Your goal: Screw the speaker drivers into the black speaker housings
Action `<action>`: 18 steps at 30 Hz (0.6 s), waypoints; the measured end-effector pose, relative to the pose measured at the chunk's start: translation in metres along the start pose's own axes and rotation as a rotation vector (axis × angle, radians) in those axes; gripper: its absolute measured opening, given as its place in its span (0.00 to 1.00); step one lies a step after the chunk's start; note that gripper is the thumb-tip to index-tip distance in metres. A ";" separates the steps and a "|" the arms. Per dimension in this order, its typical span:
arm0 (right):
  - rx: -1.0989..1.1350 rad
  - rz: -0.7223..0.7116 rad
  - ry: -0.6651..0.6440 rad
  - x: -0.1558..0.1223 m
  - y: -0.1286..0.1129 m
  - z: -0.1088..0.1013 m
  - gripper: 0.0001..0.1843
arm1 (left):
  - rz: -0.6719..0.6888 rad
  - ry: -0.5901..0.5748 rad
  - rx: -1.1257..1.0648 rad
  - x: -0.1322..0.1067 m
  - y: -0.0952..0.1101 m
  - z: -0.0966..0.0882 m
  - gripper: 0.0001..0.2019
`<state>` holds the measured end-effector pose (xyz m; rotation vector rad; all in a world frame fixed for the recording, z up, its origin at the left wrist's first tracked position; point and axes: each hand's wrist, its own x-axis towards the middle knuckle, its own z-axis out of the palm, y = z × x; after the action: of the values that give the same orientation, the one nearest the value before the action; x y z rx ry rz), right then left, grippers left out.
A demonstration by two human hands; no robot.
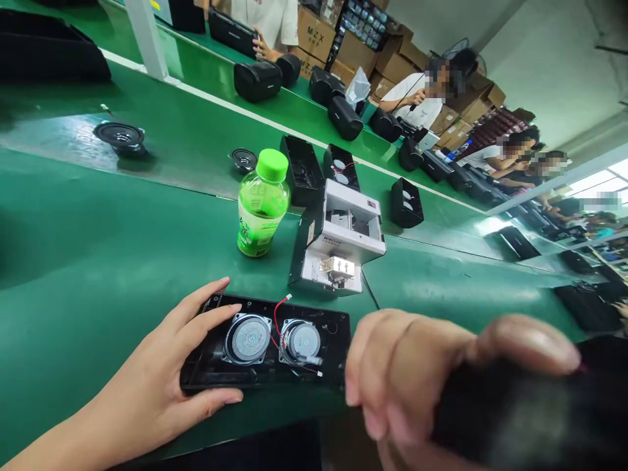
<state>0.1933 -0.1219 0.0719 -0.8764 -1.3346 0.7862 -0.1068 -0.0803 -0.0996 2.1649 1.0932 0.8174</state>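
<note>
A black speaker panel (338, 327) with two round silver drivers and red wires lies on the green bench (98, 261) right before me. My left hand (161, 379) grips the panel's left end, thumb below and fingers spread over the top edge. My right hand (417, 373) is close to the camera and blurred, its fingers wrapped round a dark tool (520, 418) held just right of the panel.
Behind the panel stand a white screw feeder box (343, 235) and a green bottle (262, 203). Loose speaker drivers (120, 137) and black speaker housings (301, 170) lie on the conveyor. Other people work across the line at the far side, by cardboard boxes (314, 33).
</note>
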 end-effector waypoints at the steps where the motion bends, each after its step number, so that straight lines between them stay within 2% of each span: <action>1: 0.020 -0.004 -0.089 -0.005 0.002 0.002 0.19 | 0.003 0.000 0.001 0.001 0.001 0.000 0.38; 3: 0.089 -0.072 -0.241 -0.009 0.016 0.002 0.22 | 0.014 0.000 0.001 0.002 0.001 -0.001 0.38; 5: 0.130 -0.130 -0.317 -0.010 0.033 0.001 0.24 | 0.026 0.004 -0.004 0.004 0.002 -0.001 0.40; 8: 0.139 -0.103 -0.275 -0.015 0.044 0.001 0.22 | 0.042 0.016 -0.012 0.005 0.003 -0.001 0.42; 11: 0.072 0.051 -0.171 -0.021 0.035 0.006 0.17 | 0.042 0.020 -0.019 0.006 0.005 -0.001 0.43; 13: 0.036 0.100 -0.125 -0.023 0.028 0.010 0.16 | 0.036 0.017 -0.023 0.006 0.006 -0.001 0.43; 18: 0.066 0.042 -0.138 -0.021 0.032 0.013 0.16 | 0.037 0.012 -0.041 0.006 0.006 -0.001 0.44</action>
<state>0.1787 -0.1238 0.0339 -0.8124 -1.4065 0.9318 -0.1013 -0.0779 -0.0931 2.1547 1.0370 0.8633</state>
